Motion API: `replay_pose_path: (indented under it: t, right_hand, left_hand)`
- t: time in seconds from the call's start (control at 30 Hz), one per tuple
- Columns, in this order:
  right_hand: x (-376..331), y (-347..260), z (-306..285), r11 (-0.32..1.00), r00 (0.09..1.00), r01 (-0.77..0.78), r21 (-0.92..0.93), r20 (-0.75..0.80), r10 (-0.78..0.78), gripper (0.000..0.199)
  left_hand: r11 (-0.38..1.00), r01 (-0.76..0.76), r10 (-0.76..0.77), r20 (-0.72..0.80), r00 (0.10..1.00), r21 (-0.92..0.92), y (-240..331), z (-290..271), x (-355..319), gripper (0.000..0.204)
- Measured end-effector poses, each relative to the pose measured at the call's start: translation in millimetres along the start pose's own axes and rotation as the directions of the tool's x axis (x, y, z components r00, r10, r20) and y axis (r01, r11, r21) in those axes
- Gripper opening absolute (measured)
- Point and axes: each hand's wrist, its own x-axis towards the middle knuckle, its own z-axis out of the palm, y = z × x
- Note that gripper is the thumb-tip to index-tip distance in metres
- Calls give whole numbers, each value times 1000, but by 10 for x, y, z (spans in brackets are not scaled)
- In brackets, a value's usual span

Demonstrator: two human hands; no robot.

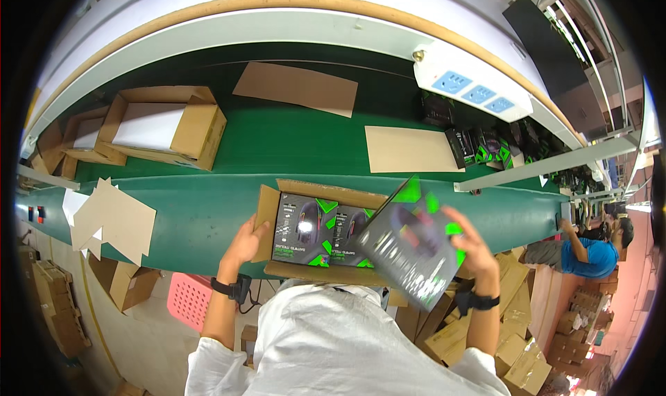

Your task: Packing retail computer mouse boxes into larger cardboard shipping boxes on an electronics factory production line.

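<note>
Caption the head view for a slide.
Left hand on an open carton of black boxes, right hand holding another box.

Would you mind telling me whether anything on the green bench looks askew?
Yes: at the left, the loose cardboard sheets lie fanned at uneven angles near the bench's front edge, unlike the black boxes sitting in neat alignment inside the carton.

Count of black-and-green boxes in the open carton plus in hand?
3: left box and right box side by side in the open carton, tilted box in the right hand. More may be hidden behind the tilted box.
</note>
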Motion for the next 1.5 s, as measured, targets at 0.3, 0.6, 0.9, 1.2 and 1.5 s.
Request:
replay_pose_path:
  t: [0.3, 0.6, 0.9, 1.2, 1.5]
  right_hand:
    - [-60, 1184, 677, 905, 821, -390, 170, -382, 425, 52]
    - [450, 1348, 801, 806, 800, -343, -482, 301, 520, 76]
    - [347, 1490, 921, 826, 859, -264, -498, 268, 436, 79]
    - [527, 1547, 1119, 729, 927, -104, -677, 200, 318, 66]
    - [524, 714, 1004, 767, 993, 115, -631, 102, -65, 46]
  left_hand:
    - [993, 73, -71, -29, 997, 96, 276, 108, -149, 51]
    - [828, 369, -176, -430, 885, 421, -1011, -363, -22, 97]
    - [550, 703, -541, -449, 711, 450, -1715, -446, -79, 156]
    - [551, 698, -518, -469, 716, 457, -1790, -391, -41, 155]
    - [715, 474, -355, -317, 879, 514, -2244, -926, -250, 116]
